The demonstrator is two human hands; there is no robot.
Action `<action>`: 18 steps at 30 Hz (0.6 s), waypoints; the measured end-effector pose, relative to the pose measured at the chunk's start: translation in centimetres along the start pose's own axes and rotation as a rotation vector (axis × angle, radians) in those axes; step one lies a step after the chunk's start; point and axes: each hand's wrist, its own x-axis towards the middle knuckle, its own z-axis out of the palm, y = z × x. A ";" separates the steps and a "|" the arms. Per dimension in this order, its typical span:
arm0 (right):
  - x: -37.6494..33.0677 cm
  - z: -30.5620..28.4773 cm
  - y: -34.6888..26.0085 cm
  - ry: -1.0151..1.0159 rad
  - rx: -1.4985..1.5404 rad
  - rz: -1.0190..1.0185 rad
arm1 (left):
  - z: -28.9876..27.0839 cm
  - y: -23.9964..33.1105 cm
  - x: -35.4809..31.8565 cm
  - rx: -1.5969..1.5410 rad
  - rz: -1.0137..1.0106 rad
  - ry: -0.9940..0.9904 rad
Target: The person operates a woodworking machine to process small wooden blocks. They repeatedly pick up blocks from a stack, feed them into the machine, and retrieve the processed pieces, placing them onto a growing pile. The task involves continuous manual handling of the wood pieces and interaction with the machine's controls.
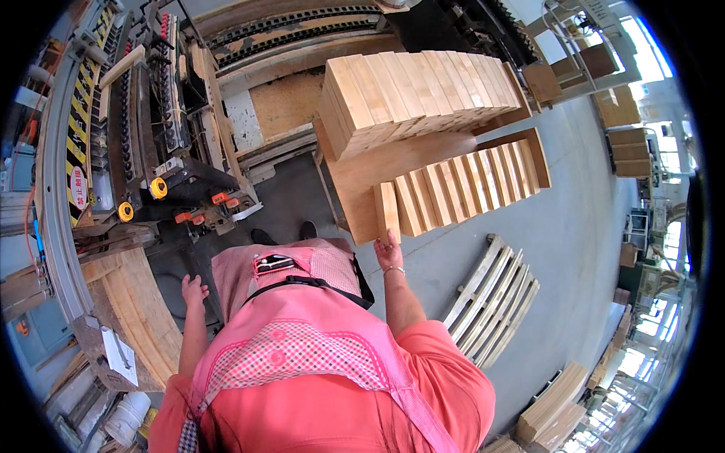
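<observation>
My right hand point(388, 254) reaches forward and grips the near end of a pale wooden board point(386, 208), its fingertips at the board's lower edge. That board is the leftmost of a row of similar boards point(461, 185) leaning side by side on a brown wooden table point(355, 189). Behind the row, a larger stack of boards point(415, 87) stands on the same table. My left hand point(194, 290) hangs at my left side with its fingers loosely apart and nothing in them, near a curved wooden surface point(132, 313).
A machine point(162, 128) with yellow knobs, orange clips and a striped warning strip stands ahead on the left. On the grey floor to the right lies a slatted wooden pallet point(495, 302). More stacked wood point(555, 408) sits at the lower right.
</observation>
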 end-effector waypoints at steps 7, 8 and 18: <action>-2.7 0.6 1.6 0.033 0.071 -0.045 | 2.3 1.7 0.1 0.148 0.013 -0.070; -3.0 0.5 1.5 0.013 0.068 -0.057 | 2.8 1.9 0.2 0.156 0.031 -0.085; -10.2 5.4 -1.8 -0.058 0.031 -0.218 | 5.9 3.4 2.6 0.243 0.148 -0.194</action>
